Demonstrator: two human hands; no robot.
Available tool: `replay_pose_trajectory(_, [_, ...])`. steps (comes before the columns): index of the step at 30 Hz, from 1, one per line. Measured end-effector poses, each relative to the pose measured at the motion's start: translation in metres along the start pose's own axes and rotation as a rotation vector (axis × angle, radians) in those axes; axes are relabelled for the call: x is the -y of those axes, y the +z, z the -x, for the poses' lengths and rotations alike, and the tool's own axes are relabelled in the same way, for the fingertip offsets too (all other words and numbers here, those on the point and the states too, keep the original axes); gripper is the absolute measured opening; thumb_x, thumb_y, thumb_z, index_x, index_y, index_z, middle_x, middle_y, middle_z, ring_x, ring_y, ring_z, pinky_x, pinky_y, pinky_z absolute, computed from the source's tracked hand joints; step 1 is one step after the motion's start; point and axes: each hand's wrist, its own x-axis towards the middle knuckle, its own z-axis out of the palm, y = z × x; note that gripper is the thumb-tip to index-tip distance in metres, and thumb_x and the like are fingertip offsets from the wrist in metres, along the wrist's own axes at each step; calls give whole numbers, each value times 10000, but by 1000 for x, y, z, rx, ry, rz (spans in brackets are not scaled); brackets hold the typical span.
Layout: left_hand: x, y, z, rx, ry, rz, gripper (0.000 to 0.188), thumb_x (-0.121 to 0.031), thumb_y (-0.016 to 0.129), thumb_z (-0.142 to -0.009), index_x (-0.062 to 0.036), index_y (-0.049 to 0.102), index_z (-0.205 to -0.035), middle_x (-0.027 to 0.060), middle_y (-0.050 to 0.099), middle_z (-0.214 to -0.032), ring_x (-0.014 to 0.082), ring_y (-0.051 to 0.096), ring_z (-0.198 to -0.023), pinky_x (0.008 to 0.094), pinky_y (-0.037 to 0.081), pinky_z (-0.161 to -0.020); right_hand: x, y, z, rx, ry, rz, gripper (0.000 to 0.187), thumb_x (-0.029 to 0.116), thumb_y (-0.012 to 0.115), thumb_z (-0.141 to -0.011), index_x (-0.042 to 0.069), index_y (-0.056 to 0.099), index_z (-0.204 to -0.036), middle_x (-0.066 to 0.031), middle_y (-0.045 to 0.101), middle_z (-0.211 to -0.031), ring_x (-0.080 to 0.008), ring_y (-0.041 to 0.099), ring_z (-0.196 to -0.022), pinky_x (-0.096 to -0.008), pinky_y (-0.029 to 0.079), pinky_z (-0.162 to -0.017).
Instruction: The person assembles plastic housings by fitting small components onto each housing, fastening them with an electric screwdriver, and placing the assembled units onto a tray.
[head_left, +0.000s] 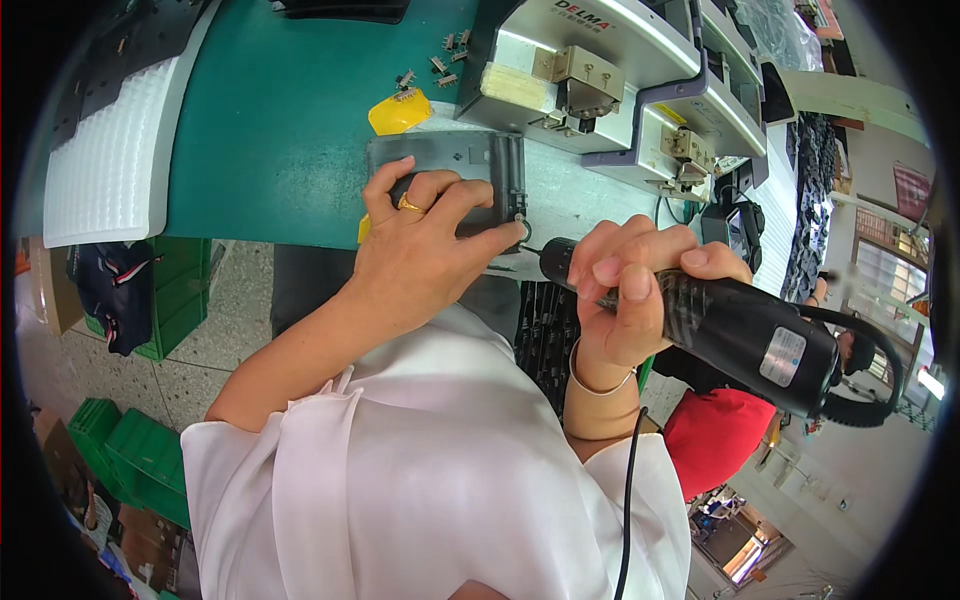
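A flat dark grey plastic housing (440, 150) lies at the near edge of the green table. My left hand (425, 225) grips it, fingers curled over its top and thumb against its right side. In my right hand (635, 285) is a black electric screwdriver (750, 335), fingers wrapped round its front part. Its thin bit points left, close to the housing's right end beside my left thumb; whether it touches a screw I cannot tell. A yellow piece (400, 113) sits just beyond the housing, with several small metal switch-like parts (445, 68) behind it.
Grey-and-silver machines (600, 85) stand at the back right of the table. A white ridged tray (110, 175) holding black parts lies at the left. Green crates (145, 455) are on the floor. The cord (630, 500) hangs by my right arm. Someone in red (715, 430) is at the right.
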Motion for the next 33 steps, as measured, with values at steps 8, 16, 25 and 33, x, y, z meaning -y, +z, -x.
replay_pose_trajectory(8, [1,-1,-3,1,18,20,275,-230,742,-734,-290,724,-1002,-26,552,-1043,189,484,-1052,450,211,-1022,1,3,4,16,-20,88,415,8,657,-865,130,314,-1064,-86,534,-711,-190,547,-548,-346,505,-506])
replay_pose_trajectory(16, [-3,-5,-3,11,34,39,302,-170,741,-732,-272,717,-1015,-3,543,-1069,199,481,-1063,459,207,-1024,7,-18,5,22,-102,-29,361,62,613,-880,135,383,-1148,-63,543,-722,-148,466,-503,-294,467,-432])
replay_pose_trajectory(25, [-5,-6,-7,12,28,35,290,-172,757,-720,-270,720,-989,0,555,-1070,207,491,-1065,470,232,-1015,29,-82,-65,-384,-491,175,396,36,574,-861,109,396,-1208,-89,555,-685,-156,513,-518,-327,500,-484])
replay_pose_trajectory(33, [-5,-6,-8,19,34,17,308,-180,761,-716,-287,708,-1000,2,566,-1057,195,507,-1042,473,249,-993,20,-80,-72,-346,-505,246,378,18,576,-862,55,358,-1169,-118,568,-662,-164,527,-479,-331,518,-467])
